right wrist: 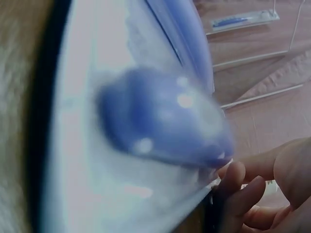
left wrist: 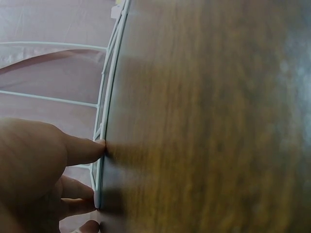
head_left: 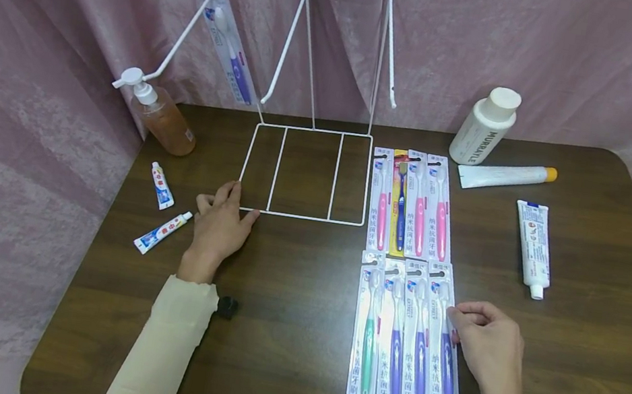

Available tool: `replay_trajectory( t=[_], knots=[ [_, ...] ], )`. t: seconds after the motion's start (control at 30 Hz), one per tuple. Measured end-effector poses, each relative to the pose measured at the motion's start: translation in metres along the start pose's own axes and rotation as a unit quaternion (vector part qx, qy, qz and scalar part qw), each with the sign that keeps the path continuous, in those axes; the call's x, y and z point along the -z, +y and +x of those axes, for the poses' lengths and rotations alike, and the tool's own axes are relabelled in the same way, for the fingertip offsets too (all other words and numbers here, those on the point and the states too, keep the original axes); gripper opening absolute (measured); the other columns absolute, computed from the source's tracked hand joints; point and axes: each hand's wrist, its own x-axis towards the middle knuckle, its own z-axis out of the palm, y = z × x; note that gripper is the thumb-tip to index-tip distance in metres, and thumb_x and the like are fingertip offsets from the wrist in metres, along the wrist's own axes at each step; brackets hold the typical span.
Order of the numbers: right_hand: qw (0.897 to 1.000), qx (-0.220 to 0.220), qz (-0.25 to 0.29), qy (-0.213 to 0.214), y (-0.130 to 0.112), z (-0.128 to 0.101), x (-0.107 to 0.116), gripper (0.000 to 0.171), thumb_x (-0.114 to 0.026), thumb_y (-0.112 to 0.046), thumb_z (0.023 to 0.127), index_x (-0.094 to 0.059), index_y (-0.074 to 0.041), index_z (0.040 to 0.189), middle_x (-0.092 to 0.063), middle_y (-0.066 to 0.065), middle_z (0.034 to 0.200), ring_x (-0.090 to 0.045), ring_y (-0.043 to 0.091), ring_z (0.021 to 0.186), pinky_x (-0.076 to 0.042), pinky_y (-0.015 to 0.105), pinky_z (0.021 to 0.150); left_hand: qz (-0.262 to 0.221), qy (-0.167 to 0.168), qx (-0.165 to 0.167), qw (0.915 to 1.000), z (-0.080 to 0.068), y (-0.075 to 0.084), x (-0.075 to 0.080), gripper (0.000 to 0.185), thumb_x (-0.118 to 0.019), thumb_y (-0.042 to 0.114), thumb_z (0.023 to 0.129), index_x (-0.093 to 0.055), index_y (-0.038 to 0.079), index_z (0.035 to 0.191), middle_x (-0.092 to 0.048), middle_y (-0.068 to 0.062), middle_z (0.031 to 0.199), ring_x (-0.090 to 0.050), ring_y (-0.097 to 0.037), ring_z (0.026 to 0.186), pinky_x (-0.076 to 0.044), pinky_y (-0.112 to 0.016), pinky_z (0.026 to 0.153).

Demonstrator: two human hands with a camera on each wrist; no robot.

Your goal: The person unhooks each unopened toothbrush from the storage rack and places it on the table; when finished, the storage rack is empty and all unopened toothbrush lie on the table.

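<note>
Fingers of the left hand lie fairly straight, pressing the front left corner of the white wire display rack against the dark wooden worktop; nothing is gripped there. Over on the right, the right hand has its fingertips curled at the edge of the outermost purple toothbrush in its clear-and-white blister pack, and the right wrist view shows the fingertips at the pack's rim, so the grip looks like a light pinch on that edge. The pack itself lies flat at the right end of the front row of four packs.

Judging from this, the thin plastic could slip out of such a shallow pinch, or drag its neighbour askew, since the packs overlap side by side. The rack is light wire; if the left hand eases off, a knock could skid it.

Going from the left: a pump bottle of amber liquid, two small toothpaste tubes, a purple toothbrush pack hanging on the rack's left arm, the rear row of pink and blue brush packs, a white bottle, a long white tube with an orange cap, and another white tube. The rear row lies between the held pack and the rack.
</note>
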Motion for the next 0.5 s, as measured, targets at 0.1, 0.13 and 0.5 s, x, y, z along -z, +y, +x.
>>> replay_trajectory(
  t=[0.1,0.13,0.5],
  knots=[
    [1.0,0.001,-0.001,0.004,-0.0004,0.0,-0.0008,0.026,-0.076,-0.02,0.107,-0.081,0.003,0.12,-0.078,0.009,0.087,-0.067,0.015,0.069,-0.044,0.028,0.058,0.0,-0.001,0.001,1.0,0.0004,0.0007,0.0002,0.079,-0.055,0.04,0.121,-0.026,-0.002,0.18,-0.023,-0.023,0.189,-0.031,-0.055,0.15,-0.045,-0.074,0.117],
    [1.0,0.001,-0.002,0.004,-0.0005,0.0,-0.0011,0.026,-0.076,-0.019,0.107,-0.081,0.003,0.12,-0.078,0.009,0.087,-0.067,0.015,0.069,-0.044,0.028,0.057,0.001,-0.001,0.001,1.0,0.0003,0.0008,0.0004,0.079,-0.055,0.041,0.121,-0.026,-0.002,0.18,-0.023,-0.023,0.19,-0.031,-0.055,0.15,-0.045,-0.074,0.117],
    [1.0,0.008,-0.011,0.01,-0.0012,-0.0005,-0.0025,0.025,-0.077,-0.018,0.107,-0.079,0.004,0.119,-0.077,0.012,0.088,-0.067,0.017,0.067,-0.045,0.028,0.056,-0.001,0.001,-0.002,1.0,0.0006,-0.0007,0.0004,0.079,-0.055,0.041,0.121,-0.025,-0.002,0.18,-0.023,-0.023,0.19,-0.032,-0.055,0.149,-0.045,-0.074,0.116]
  ],
)
